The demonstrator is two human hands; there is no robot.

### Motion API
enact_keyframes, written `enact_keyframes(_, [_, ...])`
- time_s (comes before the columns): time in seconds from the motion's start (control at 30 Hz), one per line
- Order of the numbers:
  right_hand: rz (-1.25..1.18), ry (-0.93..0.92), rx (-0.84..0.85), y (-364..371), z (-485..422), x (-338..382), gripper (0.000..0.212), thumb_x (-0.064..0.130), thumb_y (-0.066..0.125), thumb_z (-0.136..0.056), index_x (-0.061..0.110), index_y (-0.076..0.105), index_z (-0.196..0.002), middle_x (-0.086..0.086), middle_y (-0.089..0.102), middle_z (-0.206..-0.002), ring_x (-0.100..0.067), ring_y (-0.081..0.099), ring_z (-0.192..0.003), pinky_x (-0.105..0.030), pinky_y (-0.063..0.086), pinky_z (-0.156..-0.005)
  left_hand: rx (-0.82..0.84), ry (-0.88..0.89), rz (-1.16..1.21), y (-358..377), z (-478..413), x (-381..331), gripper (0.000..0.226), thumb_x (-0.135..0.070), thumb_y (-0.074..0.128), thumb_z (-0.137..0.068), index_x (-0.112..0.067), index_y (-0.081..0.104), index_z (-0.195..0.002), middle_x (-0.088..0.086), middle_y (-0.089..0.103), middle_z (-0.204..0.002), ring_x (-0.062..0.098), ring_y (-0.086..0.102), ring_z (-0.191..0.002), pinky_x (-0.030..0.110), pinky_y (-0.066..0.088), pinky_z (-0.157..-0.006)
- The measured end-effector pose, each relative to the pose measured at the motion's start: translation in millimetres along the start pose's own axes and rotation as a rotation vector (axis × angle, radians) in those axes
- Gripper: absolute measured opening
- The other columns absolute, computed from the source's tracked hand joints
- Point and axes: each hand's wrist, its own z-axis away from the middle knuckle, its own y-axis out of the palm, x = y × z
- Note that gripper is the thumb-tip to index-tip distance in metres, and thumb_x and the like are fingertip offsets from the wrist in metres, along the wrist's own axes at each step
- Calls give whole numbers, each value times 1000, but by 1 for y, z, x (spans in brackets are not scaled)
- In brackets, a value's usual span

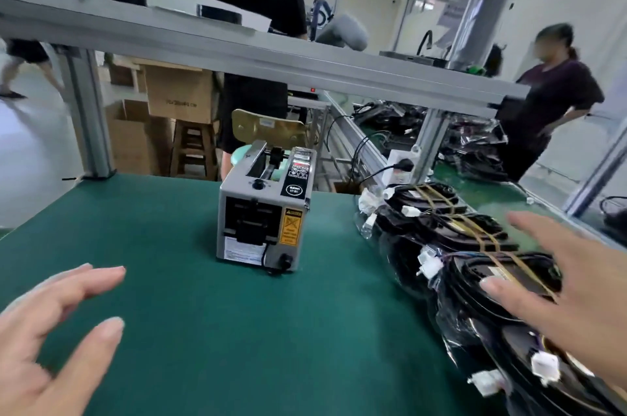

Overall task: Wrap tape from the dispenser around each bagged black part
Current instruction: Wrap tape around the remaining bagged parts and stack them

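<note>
A grey automatic tape dispenser (263, 212) stands upright in the middle of the green table mat (210, 330). To its right lies a row of several bagged black parts (451, 246) with black cables and white connectors, bound with yellowish bands. My right hand (570, 293) hovers over the near end of that row, fingers spread, holding nothing. My left hand (44, 337) floats above the mat at the lower left, fingers straight and apart, also without anything in it.
An aluminium frame rail (271, 52) crosses above the table's far edge. Beyond it are cardboard boxes (176, 93), a stool and a chair, and two people standing. More bagged parts (475, 140) lie on the bench at the back right.
</note>
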Motion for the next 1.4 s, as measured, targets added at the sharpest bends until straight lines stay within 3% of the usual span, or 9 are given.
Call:
enact_keyframes(0.1, [47, 209, 281, -5, -41, -55, 114, 98, 21, -60, 28, 24, -150, 5, 46, -146, -23, 53, -126, -41, 42, -102, 108, -32, 55, 14, -7, -23, 45, -52, 51, -73, -46, 58, -117, -12, 57, -130, 17, 51, -125, 22, 43, -93])
enact_keyframes(0.2, [70, 443, 464, 13, -69, -95, 116, 86, 18, -59, 9, 38, -143, -12, 52, -139, -23, 58, -116, -32, 46, -97, 133, 39, 48, 29, -3, -42, 41, -57, 53, -71, -54, 59, -111, -18, 60, -124, 5, 59, -110, 18, 47, -64])
enact_keyframes(0.27, [52, 577, 513, 30, -69, -118, 105, 84, 12, -65, 12, 53, -130, -12, 60, -124, -13, 61, -87, -20, 50, -72, 161, 60, 89, 37, 0, -52, 36, -55, 53, -70, -56, 59, -105, -25, 61, -120, -5, 57, -110, 8, 45, -70])
enact_keyframes(0.4, [-301, 841, 664, 69, -47, -156, 97, 71, 52, -76, 5, 38, -145, -19, 38, -150, -34, 50, -124, -41, 49, -85, 200, 102, 120, 46, 9, -66, 34, -50, 52, -69, -50, 59, -102, -29, 61, -114, -13, 51, -113, -4, 33, -87])
enact_keyframes(0.7, [-939, 1124, 581, 99, -39, -159, 80, 29, 88, -39, -6, 67, -108, -26, 72, -91, -38, 69, -76, -49, 55, -83, 182, 82, 92, 52, 7, -49, 32, -50, 54, -68, -52, 60, -99, -27, 64, -110, -12, 55, -107, 8, 40, -87])
enact_keyframes(0.93, [-755, 740, 346, 31, -74, -107, 64, 33, 84, -44, -1, 62, -93, -20, 70, -82, -32, 63, -78, -37, 47, -70, 231, 14, 78, 61, 3, -59, 33, -55, 54, -65, -56, 61, -97, -26, 66, -107, -9, 59, -102, 27, 48, -80])
enact_keyframes(1.1, [-263, 140, 242, -27, -80, -35, 77, 73, 78, -34, 33, 50, -95, 11, 61, -90, -12, 60, -84, -30, 45, -70, 279, -44, 158, 63, -7, -103, 54, -61, 60, -50, -63, 55, -104, -34, 64, -105, -1, 64, -99, 36, 53, -82])
enact_keyframes(1.23, [-127, -244, 143, -38, -55, 43, 60, 70, 61, -40, 41, 40, -89, 20, 56, -65, 2, 57, -64, -13, 37, -42, 353, 70, 250, 66, -29, -139, 92, -62, 65, -47, -68, 25, -129, -45, 42, -129, -20, 46, -115, 14, 47, -78])
enact_keyframes(1.4, [-246, -474, 82, -1, -27, 104, 57, 62, 62, -50, 32, 41, -93, 16, 54, -76, -7, 53, -68, -27, 47, -56, 455, 173, 281, 67, -48, -136, 106, -38, 81, -51, -66, 18, -132, -41, 41, -131, -16, 47, -115, -4, 31, -86])
